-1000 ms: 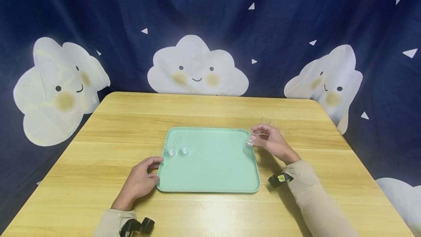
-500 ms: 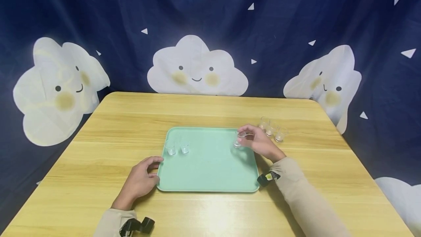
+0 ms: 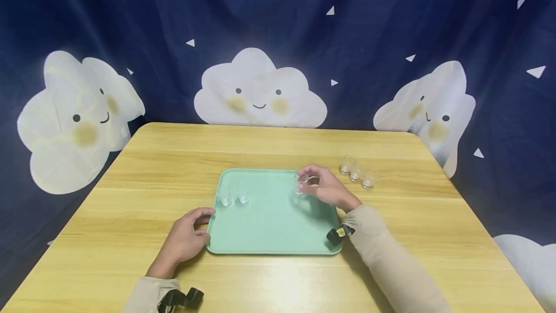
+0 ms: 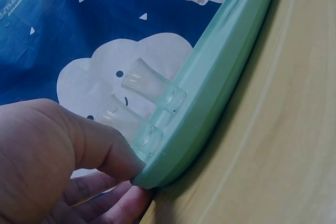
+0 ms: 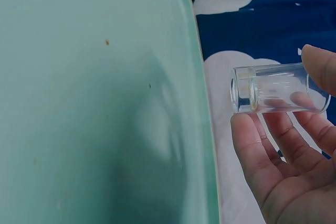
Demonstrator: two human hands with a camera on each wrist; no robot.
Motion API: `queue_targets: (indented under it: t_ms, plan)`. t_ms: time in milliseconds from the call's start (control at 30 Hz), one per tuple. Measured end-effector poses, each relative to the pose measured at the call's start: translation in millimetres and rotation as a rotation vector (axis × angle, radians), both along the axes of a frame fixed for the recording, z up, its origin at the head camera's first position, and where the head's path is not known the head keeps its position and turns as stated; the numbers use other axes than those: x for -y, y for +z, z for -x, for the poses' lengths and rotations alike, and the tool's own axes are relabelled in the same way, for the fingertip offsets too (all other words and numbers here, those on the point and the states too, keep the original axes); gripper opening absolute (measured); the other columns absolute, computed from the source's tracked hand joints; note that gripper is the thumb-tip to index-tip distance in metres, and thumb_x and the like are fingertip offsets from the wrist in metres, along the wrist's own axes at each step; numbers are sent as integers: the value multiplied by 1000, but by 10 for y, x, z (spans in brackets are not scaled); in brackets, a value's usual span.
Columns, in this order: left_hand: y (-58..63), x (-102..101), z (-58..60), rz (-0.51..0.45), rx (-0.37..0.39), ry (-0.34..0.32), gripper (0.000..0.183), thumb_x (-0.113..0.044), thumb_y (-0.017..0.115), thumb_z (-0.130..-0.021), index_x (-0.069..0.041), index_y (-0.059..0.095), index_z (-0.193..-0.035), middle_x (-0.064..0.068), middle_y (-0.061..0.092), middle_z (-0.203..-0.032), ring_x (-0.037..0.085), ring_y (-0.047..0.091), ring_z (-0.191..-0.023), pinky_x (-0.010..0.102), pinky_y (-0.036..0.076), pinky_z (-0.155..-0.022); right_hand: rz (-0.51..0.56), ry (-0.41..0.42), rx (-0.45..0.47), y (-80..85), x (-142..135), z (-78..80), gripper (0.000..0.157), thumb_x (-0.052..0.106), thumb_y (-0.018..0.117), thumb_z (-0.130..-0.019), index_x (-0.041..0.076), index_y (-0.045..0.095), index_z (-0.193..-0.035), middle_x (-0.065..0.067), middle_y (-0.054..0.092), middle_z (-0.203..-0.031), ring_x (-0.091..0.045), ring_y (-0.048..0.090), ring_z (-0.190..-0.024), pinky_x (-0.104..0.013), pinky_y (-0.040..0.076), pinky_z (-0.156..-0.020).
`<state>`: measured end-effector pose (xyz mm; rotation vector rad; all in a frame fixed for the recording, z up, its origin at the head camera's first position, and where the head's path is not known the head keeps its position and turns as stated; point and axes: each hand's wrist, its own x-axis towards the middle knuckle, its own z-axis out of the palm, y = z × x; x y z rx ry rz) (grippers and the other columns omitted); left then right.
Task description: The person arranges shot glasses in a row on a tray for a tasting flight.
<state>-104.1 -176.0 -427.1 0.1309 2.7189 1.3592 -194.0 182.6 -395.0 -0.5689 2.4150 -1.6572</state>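
Right hand [image 3: 326, 188] just scooted in from the tray's [image 3: 269, 226] right rim, so now its glass [image 5: 273, 90] hangs over the tray, right of the middle. Tray hasn't budged; left hand [image 3: 186, 236] is spread, thumb and fingers touching its left rim. Right thumb and fingers are pinching that glass. Two others [image 3: 244, 196] stand on the tray's left side, three more [image 3: 356, 173] beyond its far right corner. That makes two on, one midair, three off.

mint-grn tray [image 3: 269, 226], clr glasses [image 5: 275, 85], yel wood-grain tbl [image 3: 130, 206], navy curtain [image 3: 156, 4] w/ wht clouds [image 3: 260, 74]
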Motion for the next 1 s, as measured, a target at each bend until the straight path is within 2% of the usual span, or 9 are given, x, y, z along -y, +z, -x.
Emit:
queue_targets:
  t_ms: [233,533,667,867,1000]
  plan:
    - [-22,22,-73,3,25,0,53,8,57,-75,1,56,-127,20,55,-128,36,56,-114,31,57,-84,-44,23,22,-46,131,-18,29,5,70,-87,-2,60,-113,-12,62,-106,-29,61,-95,-33,53,-82]
    - [-23,6,5,12,-12,-7,53,8,56,-74,0,57,-126,18,56,-127,34,56,-114,29,57,-84,-66,30,12,6,230,34,31,8,72,-85,-1,62,-113,-13,62,-104,-30,62,-95,-33,54,-78]
    - [-13,0,5,16,-8,-4,52,8,55,-75,0,57,-126,18,56,-127,34,56,-114,29,57,-84,-56,50,27,1,289,55,33,6,72,-85,-3,60,-114,-18,62,-108,-32,61,-98,-36,54,-84]
    - [-10,-2,4,21,-13,-3,52,8,55,-75,0,58,-126,18,57,-126,34,57,-113,29,57,-83,-28,92,24,-18,377,67,34,1,70,-85,-9,58,-116,-22,61,-109,-34,58,-101,-49,50,-94]
    - [-13,-1,6,28,-16,-1,51,8,56,-75,0,58,-125,18,57,-126,34,57,-113,30,57,-83,-48,99,25,-15,423,77,32,3,71,-85,-5,60,-114,-17,62,-107,-28,58,-98,-45,50,-93]
